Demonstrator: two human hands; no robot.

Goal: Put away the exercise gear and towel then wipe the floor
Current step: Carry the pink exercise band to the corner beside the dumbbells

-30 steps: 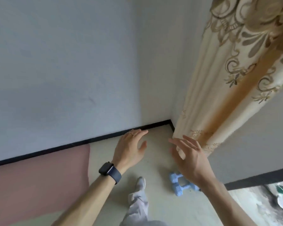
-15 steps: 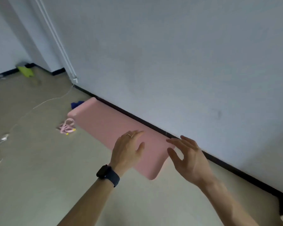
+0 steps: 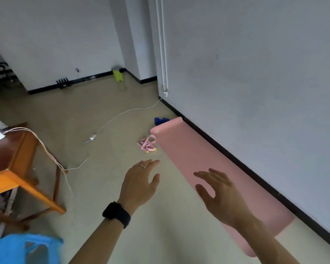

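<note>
Left hand: my left hand (image 3: 139, 184) is out in front, palm down, fingers straight and slack, holding nothing. It has a ring (image 3: 141, 165) on one finger and a dark watch (image 3: 117, 214) at the wrist.
Right hand: my right hand (image 3: 221, 197) is also open and empty, fingers spread, held in the air over the near half of the mat. I see no contact with it.
Hands since earlier: both keep the pose they had a second ago and half a second ago.
View: it has swung left since then. A second ago I faced a room corner. Now I see along the wall and across the floor (image 3: 103, 197).
Mat: the pink mat (image 3: 194, 153) lies unrolled and flat on the floor, its long edge just beside the black skirting (image 3: 236, 161). Half a second ago my hands covered its near end. Now nearly its full length shows.
Jump rope: a pink bundle (image 3: 148, 143) on the floor, just beside the mat's far left corner.
Towel: a dark blue cloth (image 3: 161, 120) on the floor at the mat's far end.
Newly in view: an orange wooden surface (image 3: 10, 168) at left with white cords (image 3: 46, 151) trailing off it, and a blurred blue object (image 3: 23, 248) at lower left.
</note>
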